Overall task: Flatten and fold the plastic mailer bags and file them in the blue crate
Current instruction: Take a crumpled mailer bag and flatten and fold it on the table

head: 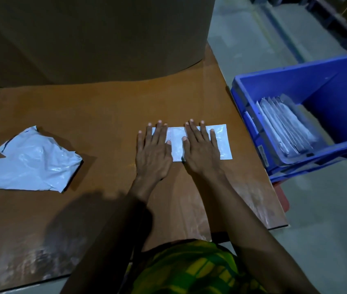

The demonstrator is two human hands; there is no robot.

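**Status.** Several folded mailers (284, 126) already stand on edge in the blue crate (295, 81), which sits just beside the right edge of the bench (104, 107). One folded mailer (224, 143) lies on the bench near that right edge, about midway between the far and near edges. One crumpled mailer (32, 162) lies at the left edge, not yet flattened. We judge the task to be well advanced: the folded piece needs filing, and the crumpled one needs the full cycle.

**Hands.** The left hand (154, 149) and right hand (202, 149) lie palm down, side by side on the folded mailer, fingers straight and spread. Neither grips anything. We read this as pressing the crease flat.

**Orientation.** The folded mailer is a narrow rectangle. Its long axis runs left to right, roughly parallel to the near edge of the bench. One short end points towards the crate and lies uncovered; the left hand covers the other.

**Other items.** A large cardboard box (83, 35) stands along the far edge.
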